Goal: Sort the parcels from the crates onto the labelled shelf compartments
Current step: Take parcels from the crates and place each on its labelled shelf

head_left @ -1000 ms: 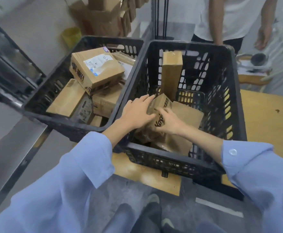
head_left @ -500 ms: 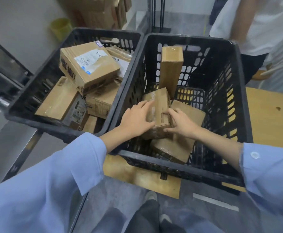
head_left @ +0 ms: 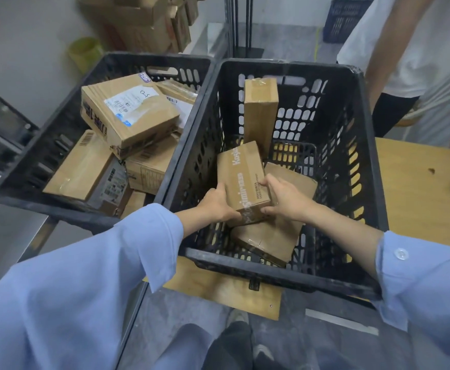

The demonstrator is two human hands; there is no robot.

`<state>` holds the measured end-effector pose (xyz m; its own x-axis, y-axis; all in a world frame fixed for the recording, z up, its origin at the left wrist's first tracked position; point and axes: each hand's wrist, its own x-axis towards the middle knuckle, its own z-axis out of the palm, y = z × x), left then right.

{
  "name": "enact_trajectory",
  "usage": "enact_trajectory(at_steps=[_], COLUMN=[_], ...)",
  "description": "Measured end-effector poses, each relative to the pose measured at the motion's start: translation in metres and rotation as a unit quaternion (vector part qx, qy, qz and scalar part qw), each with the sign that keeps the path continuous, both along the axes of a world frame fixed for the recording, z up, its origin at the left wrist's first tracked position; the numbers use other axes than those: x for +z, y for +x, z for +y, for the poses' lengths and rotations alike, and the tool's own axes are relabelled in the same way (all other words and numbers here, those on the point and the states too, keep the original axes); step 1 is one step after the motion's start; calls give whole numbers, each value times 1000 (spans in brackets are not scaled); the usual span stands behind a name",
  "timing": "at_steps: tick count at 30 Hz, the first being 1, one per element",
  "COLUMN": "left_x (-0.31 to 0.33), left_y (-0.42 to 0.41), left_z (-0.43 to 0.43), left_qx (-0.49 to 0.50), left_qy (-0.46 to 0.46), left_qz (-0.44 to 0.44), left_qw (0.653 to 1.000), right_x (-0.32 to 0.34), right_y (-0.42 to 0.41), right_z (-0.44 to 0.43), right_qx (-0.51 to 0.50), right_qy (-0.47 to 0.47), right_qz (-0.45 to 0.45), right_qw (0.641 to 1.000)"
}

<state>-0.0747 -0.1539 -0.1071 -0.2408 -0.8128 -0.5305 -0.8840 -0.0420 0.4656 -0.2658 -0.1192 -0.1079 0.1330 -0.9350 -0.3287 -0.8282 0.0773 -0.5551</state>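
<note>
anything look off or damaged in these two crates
Nothing spilled. In the right crate, one narrow parcel stands on end against the far wall. In the left crate, the top labelled parcel sits tilted on the pile, its near corner looking crumpled.

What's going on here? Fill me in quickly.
A person in blue sleeves is sorting parcels. Both hands are inside the right crate: the left hand and right hand grip a printed parcel by its near end, over a flat parcel. A tall box stands upright at the far wall. The left crate holds several more, topped by a labelled parcel. A second person stands beyond.
</note>
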Motion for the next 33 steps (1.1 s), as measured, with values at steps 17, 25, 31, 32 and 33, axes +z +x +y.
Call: enact_trajectory(at_steps=[17, 25, 31, 32, 33], left_x=[40, 78, 113, 119, 126], left_y=[2, 4, 11, 12, 14], left_z=[23, 67, 96, 101, 106], left_qx=[59, 98, 136, 138, 142], left_qy=[-87, -175, -261, -283, -304], left_qz=[78, 124, 171, 178, 184], left_qw=[991, 972, 940, 932, 924], right_x=[51, 89, 126, 132, 138], right_y=[-7, -12, -7, -5, -3], right_z=[13, 41, 64, 68, 71], right_qx=[-79, -50, -18, -13, -7], right_qy=[12, -55, -154, -170, -185], right_qz=[-103, -119, -158, -164, -171], right_qw=[991, 990, 975, 972, 968])
